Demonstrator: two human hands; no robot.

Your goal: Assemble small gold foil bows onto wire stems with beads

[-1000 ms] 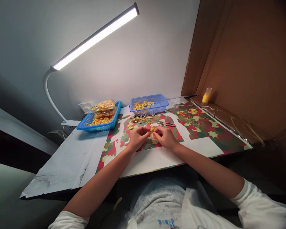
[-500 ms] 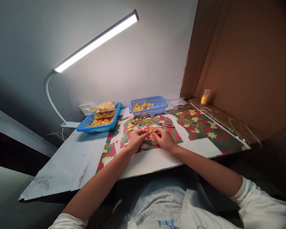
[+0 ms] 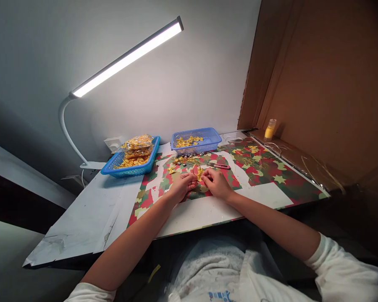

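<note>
A small yellow bow (image 3: 199, 173) with a thin loop standing above it is between my hands, over the patterned mat. My right hand (image 3: 217, 183) pinches the bow's right side between thumb and fingers. On the other side, my left hand (image 3: 184, 186) is closed, fingers curled, its tips close by the bow's left edge; what they grip is too small to make out. Another yellow bow (image 3: 171, 170) lies just beyond my left hand. Behind the hands are a bundle of yellow strands (image 3: 189, 161) and several shiny round beads. Pink-handled thread snips (image 3: 219, 166) lie beyond my right hand.
A blue basket (image 3: 129, 171) with yellow bows and filled plastic bags stands at left, a lilac-blue basket (image 3: 204, 147) with bows at the back. A lit lamp (image 3: 129, 58) hangs overhead. A yellow-filled bottle (image 3: 270, 130) stands right, beyond scattered yellow pieces (image 3: 250, 160).
My left hand has drawn slightly left from the bow, its fingers more curled, so more of the bow shows. My right hand keeps its pinch.
</note>
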